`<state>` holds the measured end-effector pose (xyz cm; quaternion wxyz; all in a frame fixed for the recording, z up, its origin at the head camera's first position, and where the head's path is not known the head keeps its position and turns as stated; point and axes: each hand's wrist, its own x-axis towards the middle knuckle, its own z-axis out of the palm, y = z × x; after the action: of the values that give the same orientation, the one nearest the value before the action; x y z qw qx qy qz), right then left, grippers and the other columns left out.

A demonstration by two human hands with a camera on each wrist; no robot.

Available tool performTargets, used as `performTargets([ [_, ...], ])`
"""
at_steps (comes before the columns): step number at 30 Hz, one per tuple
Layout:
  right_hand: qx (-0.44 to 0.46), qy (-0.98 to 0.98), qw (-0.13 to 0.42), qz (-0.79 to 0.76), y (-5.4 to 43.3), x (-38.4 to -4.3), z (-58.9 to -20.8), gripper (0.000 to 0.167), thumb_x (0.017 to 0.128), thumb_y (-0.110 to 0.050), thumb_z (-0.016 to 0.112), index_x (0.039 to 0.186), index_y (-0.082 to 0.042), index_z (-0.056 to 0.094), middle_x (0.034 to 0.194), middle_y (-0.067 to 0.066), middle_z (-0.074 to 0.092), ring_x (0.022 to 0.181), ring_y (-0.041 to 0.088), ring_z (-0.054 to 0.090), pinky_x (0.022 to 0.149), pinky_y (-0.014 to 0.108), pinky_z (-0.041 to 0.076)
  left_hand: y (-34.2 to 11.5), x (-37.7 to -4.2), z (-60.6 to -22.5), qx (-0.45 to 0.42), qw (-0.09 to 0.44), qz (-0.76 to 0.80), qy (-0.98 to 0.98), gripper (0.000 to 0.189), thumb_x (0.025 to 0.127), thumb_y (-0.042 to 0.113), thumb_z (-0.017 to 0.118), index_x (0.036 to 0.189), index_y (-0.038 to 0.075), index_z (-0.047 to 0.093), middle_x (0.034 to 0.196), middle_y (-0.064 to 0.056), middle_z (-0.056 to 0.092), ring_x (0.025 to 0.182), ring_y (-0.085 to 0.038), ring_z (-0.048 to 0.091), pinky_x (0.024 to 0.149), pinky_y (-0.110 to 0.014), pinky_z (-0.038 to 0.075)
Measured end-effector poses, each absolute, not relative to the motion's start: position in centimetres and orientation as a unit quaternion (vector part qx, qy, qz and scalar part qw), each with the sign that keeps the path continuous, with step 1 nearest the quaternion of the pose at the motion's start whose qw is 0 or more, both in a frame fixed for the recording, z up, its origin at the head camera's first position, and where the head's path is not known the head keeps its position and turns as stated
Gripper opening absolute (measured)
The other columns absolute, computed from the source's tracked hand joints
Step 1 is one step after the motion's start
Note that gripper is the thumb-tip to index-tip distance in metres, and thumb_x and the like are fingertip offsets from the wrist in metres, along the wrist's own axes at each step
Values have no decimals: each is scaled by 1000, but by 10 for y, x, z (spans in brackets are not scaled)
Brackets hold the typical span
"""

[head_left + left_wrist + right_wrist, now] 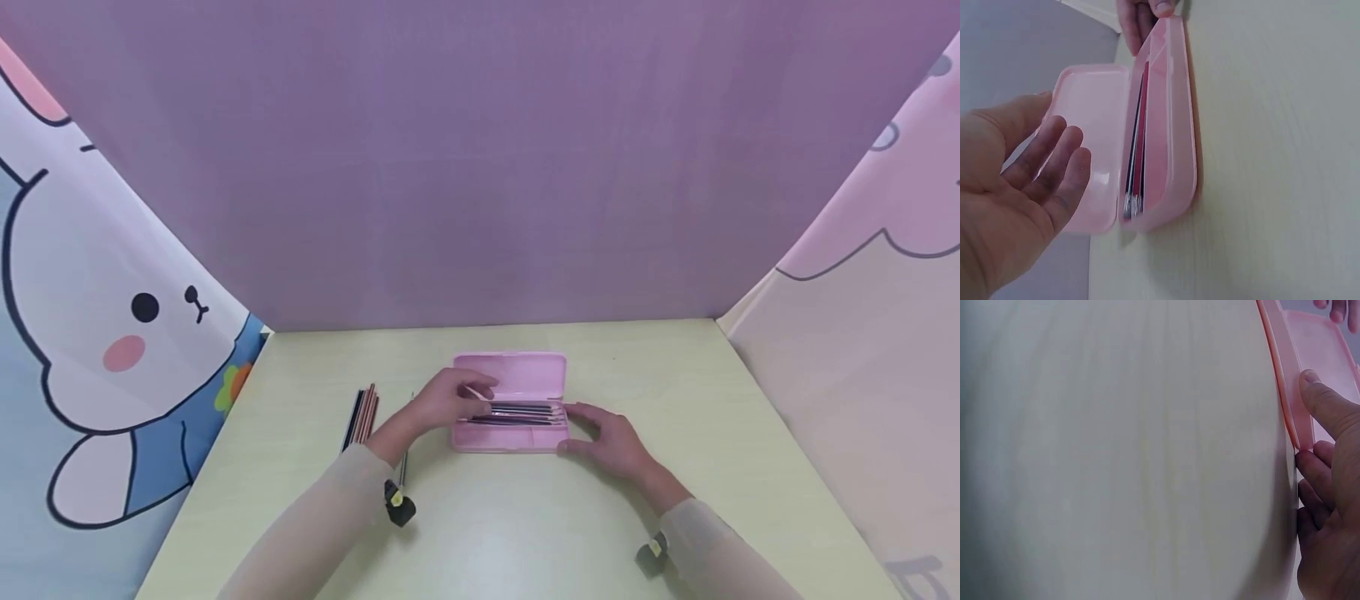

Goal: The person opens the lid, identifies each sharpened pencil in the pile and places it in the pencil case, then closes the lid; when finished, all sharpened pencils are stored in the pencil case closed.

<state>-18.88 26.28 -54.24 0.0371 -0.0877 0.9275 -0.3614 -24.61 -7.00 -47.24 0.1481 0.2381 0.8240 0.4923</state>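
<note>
A pink pencil case [510, 437] lies on the table with its lid [517, 373] raised at the back. Several dark pencils [525, 414] lie lengthwise inside; in the left wrist view a dark and a red pencil [1140, 137] show along the tray. My left hand [453, 398] hovers above the case's left part, fingers loosely bent and apart in the left wrist view. A thin pale strip shows between thumb and fingers, its nature unclear. My right hand [611, 442] grips the case's right end, its thumb [1329, 406] against the front wall and fingers around the corner.
Several black and reddish-brown pencils [362, 417] lie together on the table left of the case. Another slim dark pencil [404, 468] lies partly behind the left forearm. A purple panel [495, 167] stands behind the table, with printed cloths [135, 367] at both sides.
</note>
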Motion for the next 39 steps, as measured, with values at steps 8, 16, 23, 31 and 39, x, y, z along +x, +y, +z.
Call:
performTargets([
  [8, -87, 928, 38, -359, 262, -188, -544, 73, 77, -55, 85, 143, -33, 60, 150, 7, 57, 143, 38, 47, 118, 62, 35, -114, -233, -474, 89, 130, 575, 803, 46, 91, 10, 76, 136, 3, 64, 119, -18, 70, 96, -22, 71, 79, -39, 64],
  [16, -86, 927, 44, -362, 265, -186, -541, 72, 78, -53, 85, 143, -32, 60, 150, 8, 57, 143, 40, 47, 117, 63, 35, -150, -219, -492, -3, 103, 576, 811, 45, 95, 10, 72, 138, 0, 61, 120, -16, 67, 99, -24, 70, 81, -39, 64],
  [23, -81, 927, 39, -364, 267, -187, -540, 72, 78, -52, 85, 142, -31, 61, 149, 10, 58, 143, 41, 47, 117, 63, 36, -160, -210, -504, -53, 105, 532, 838, 42, 92, 11, 75, 131, -2, 65, 109, -14, 68, 88, -24, 70, 72, -35, 64],
  [31, -80, 927, 40, -364, 269, -187, -543, 74, 77, -54, 85, 143, -31, 61, 150, 8, 57, 143, 39, 46, 118, 62, 35, -159, -208, -518, -57, 108, 509, 852, 44, 89, 10, 78, 130, 0, 66, 112, -13, 70, 87, -21, 68, 67, -33, 63],
  [39, -80, 925, 37, -369, 268, -187, -544, 74, 76, -56, 85, 142, -32, 61, 148, 6, 59, 143, 38, 47, 118, 61, 35, -153, -209, -518, -49, 94, 464, 879, 43, 85, 8, 80, 125, -3, 68, 100, -11, 68, 72, -20, 66, 60, -30, 61],
])
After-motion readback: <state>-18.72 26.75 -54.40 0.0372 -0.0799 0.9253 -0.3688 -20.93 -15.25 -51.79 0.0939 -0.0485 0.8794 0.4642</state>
